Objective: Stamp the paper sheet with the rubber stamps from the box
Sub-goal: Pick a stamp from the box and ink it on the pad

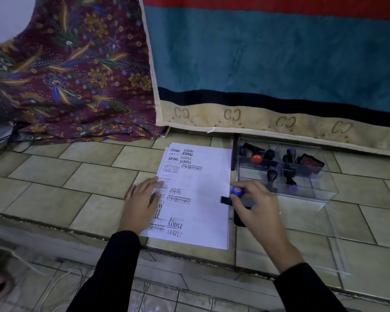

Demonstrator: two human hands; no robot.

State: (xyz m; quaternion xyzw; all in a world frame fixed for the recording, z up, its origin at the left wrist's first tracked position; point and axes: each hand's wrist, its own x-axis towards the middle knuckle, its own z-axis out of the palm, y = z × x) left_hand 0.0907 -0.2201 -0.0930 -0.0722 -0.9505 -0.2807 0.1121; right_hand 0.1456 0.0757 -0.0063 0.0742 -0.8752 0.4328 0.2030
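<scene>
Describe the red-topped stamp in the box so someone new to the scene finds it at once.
Find the clear plastic box right of the paper sheet, below the striped blanket. Look in its far-left compartment, among the black handles. The red-topped stamp is the only one with a round orange-red knob; its neighbours are black or blue-capped.

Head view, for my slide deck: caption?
Left hand rests on the stamped paper sheet; right hand holds a blue-topped stamp near the clear box.
</scene>
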